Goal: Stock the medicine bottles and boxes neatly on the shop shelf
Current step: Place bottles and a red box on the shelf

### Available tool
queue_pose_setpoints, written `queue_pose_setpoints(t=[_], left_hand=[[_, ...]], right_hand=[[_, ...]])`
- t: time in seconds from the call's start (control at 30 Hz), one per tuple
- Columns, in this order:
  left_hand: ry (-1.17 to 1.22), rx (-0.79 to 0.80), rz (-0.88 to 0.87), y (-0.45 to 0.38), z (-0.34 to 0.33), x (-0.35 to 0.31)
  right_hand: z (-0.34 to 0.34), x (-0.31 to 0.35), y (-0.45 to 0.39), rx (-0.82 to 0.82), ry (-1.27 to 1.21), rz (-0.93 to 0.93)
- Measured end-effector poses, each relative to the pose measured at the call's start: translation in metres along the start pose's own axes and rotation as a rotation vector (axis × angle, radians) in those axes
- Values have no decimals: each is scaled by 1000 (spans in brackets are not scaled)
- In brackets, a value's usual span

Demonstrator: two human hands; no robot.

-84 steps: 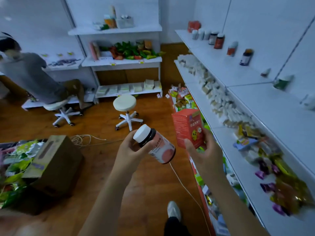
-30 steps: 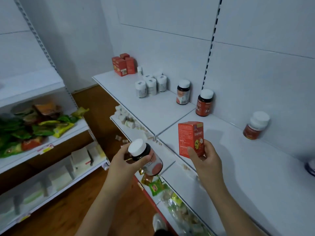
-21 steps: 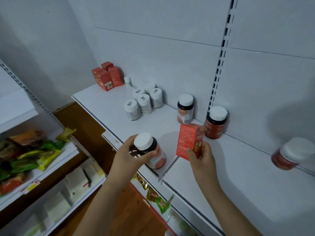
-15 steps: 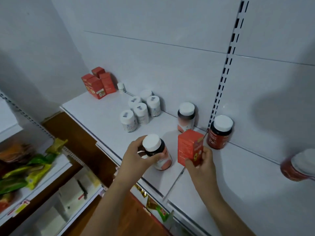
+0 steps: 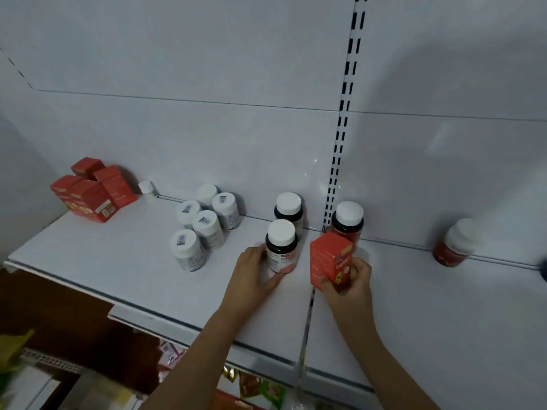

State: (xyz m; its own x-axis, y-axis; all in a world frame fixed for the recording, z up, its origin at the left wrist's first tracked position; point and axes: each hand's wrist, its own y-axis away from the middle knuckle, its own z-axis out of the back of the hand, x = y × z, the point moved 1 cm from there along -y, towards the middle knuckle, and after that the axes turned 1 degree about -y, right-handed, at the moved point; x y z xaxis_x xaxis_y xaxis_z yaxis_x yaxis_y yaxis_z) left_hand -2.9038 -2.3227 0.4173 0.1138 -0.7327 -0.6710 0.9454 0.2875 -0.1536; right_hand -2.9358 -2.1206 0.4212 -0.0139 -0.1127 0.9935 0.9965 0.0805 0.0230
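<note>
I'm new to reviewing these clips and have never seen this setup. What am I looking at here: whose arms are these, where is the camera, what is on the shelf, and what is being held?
There is no machine: a person wears a wide-angle camera on the head, looking down at their own bare arms. The left hand grips a dark bottle with a white cap, which stands on the white shelf. The right hand holds a red box that looks slightly raised off the shelf. Also on the shelf: a stack of red boxes at far left, a cluster of white bottles, and more dark bottles along the back wall.
</note>
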Motion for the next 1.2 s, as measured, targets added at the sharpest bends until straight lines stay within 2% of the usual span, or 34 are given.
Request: queue_pose_setpoints(t=[0.17,0.37,0.53,0.7,0.93,1.2], left_hand=[[-165,9,-60,10,-9,20],[-311,-22,-220,45,12,46],[-382,-43,-242,100,58,95],[-479,-111,-125,154,117,159],[-319,-312,410,203,202,238],[-310,-377,529,169,291,310]], right_hand=[[-1,3,25,-64,13,-19],[-25,17,54,8,84,50],[-78,47,75,126,94,139],[-159,70,103,350,62,199],[-289,73,124,637,61,209],[-443,74,78,693,92,237]])
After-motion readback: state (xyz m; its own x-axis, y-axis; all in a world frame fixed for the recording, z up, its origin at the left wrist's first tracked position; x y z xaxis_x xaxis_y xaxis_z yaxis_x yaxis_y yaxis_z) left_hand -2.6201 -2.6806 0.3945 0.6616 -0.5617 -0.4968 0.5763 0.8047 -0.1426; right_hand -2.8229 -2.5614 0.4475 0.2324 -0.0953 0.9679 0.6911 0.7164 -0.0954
